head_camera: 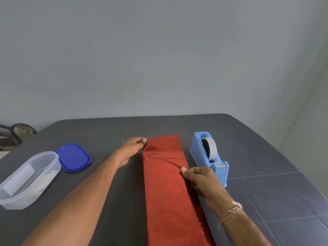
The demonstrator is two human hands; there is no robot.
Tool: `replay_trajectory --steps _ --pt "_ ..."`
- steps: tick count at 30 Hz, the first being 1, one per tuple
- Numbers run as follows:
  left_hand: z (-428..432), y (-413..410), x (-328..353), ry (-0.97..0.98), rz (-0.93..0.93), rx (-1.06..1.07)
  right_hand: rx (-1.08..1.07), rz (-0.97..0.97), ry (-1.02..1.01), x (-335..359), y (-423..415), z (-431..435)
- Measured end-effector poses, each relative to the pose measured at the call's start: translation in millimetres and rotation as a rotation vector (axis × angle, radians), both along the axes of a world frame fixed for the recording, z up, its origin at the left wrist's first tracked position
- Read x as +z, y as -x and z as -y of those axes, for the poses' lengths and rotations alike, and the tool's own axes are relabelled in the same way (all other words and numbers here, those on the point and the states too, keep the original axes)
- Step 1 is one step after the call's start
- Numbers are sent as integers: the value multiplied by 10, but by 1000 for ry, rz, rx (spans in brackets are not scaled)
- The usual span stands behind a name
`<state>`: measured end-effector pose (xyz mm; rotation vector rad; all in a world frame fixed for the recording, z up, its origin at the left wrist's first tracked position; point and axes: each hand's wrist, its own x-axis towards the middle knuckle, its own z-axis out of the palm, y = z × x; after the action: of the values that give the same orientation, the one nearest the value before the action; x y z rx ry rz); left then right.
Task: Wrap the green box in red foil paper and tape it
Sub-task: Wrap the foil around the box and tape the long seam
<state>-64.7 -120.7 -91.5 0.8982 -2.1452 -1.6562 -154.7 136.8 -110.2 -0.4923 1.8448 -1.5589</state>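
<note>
A plain grey wall [159,50] backs a dark matte surface [257,157] scored with tile lines. A long glossy red foil [165,192] strip lies at centre, creased. A translucent oval tub [48,185] sits at left, a blue dispenser [218,174] at right, and a blue lid [73,157] beside the tub. The left hand [136,144] pinches the foil's far corner; the right hand [198,176] pinches its right edge.

A: Where does the red foil paper [165,189] end?
B: The bottom edge cuts it off. The right hand [204,180] has fingers hidden beneath it.
A: Far left?
B: 1 clear container [26,180], clipped; its whitish contents are too blurred to tell.
</note>
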Motion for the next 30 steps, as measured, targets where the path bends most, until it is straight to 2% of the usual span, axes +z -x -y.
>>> replay_trajectory --steps 9,11,15,18,21,26,30 --pt "29 144 -79 -148 16 35 -12 11 -21 -62 15 -19" --pt "11 189 -98 -106 -38 78 -15 14 -23 -57 13 -8" --pt "-166 123 -173 98 -153 374 -20 23 -12 -47 -3 0" --pt "-601 -181 -171 201 -171 228 -44 43 9 -78 -6 6" --pt "-1108 -483 -257 216 -73 37 -61 84 39 -80 -42 -2" --pt "-1371 -599 -355 239 19 85 -88 163 69 -66 -99 15" --pt "-1346 -597 -388 260 -8 103 -103 183 33 -77 -93 20"
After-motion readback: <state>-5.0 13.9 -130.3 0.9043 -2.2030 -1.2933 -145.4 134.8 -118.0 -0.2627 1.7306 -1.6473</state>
